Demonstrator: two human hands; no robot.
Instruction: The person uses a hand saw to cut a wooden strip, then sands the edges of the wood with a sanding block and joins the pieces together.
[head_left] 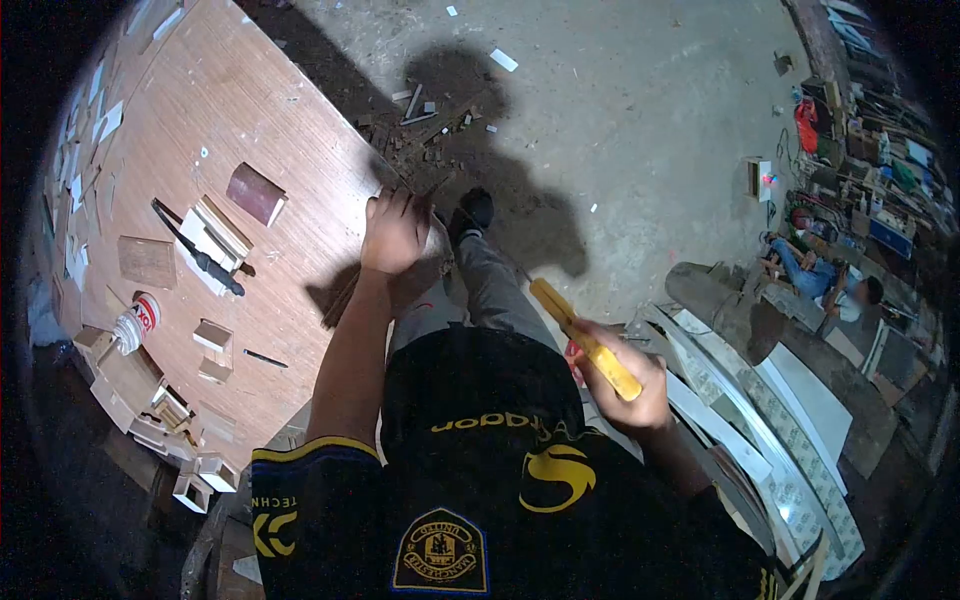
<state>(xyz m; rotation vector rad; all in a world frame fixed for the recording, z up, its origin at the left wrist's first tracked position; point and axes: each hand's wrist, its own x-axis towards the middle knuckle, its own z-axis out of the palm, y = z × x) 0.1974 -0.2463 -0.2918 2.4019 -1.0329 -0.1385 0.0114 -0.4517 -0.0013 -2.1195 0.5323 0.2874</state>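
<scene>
Right hand [645,372] clenches yellow tool handle [605,363] right of the legs [492,290], seemingly for control, left hand [395,238] curls fingers at right edge of worktable [310,180], maybe bracing, can't tell if gripping

There's room between the maroon block [257,193] and left hand [396,235]; a black-handled tool [215,271] obstructs beyond.

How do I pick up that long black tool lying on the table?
Best by its thick handle, probably from above, coming from the person's side. The black tool lies slanted across a white piece, handle end nearer the person. That fat part looks easier to hold; the other end is thin and might be sharp.
</scene>
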